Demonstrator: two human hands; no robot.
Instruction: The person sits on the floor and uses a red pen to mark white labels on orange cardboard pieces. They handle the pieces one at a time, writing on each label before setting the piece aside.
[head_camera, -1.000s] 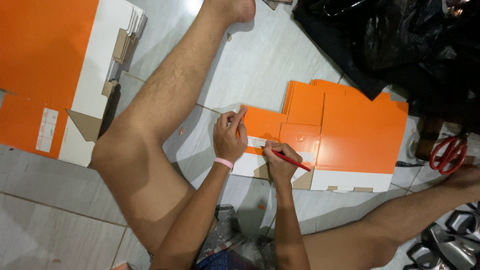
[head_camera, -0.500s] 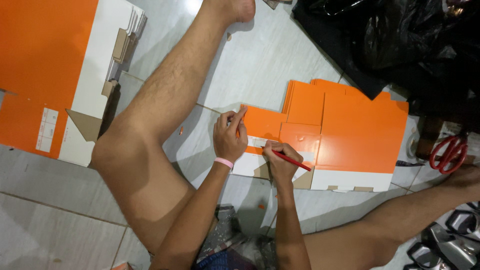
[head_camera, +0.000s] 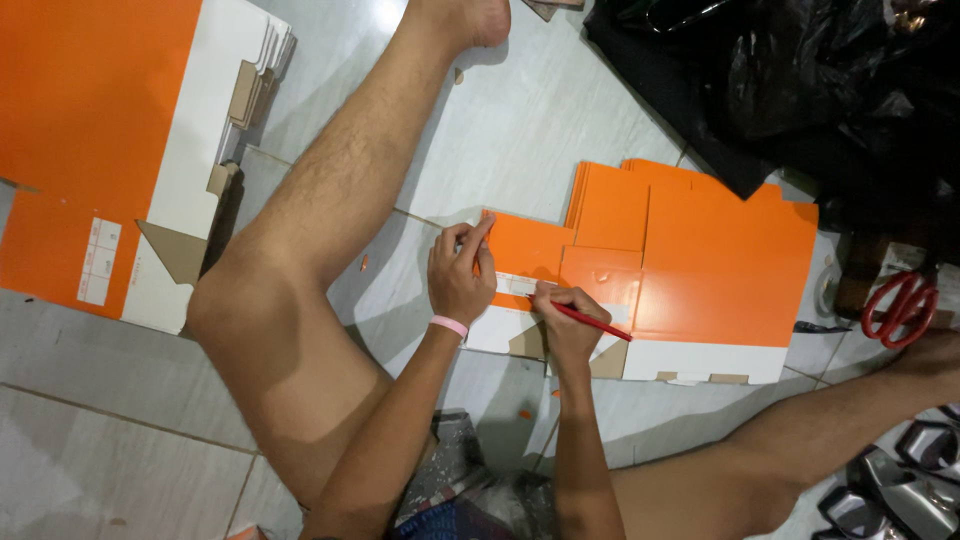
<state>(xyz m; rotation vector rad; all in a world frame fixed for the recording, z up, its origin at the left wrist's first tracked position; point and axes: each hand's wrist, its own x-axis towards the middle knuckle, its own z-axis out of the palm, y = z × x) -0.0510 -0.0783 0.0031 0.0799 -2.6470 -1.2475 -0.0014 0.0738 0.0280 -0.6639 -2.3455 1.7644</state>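
Head view is showing almost nothing moving since a second ago: left hand (head_camera: 458, 278) is still pinning the flattened orange carton (head_camera: 700, 270) on the floor tiles (head_camera: 520, 110) with fingers spread narrowly, while right hand (head_camera: 567, 318) keeps gripping a red pencil (head_camera: 592, 321) on it.

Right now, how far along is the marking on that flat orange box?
In hand: the right hand holds a red pencil with its tip on the flattened orange-and-white cardboard box, while the left hand pins its flap. No finished lines can be made out. The stack of similar orange flat cardboard boxes lies apart, untouched.
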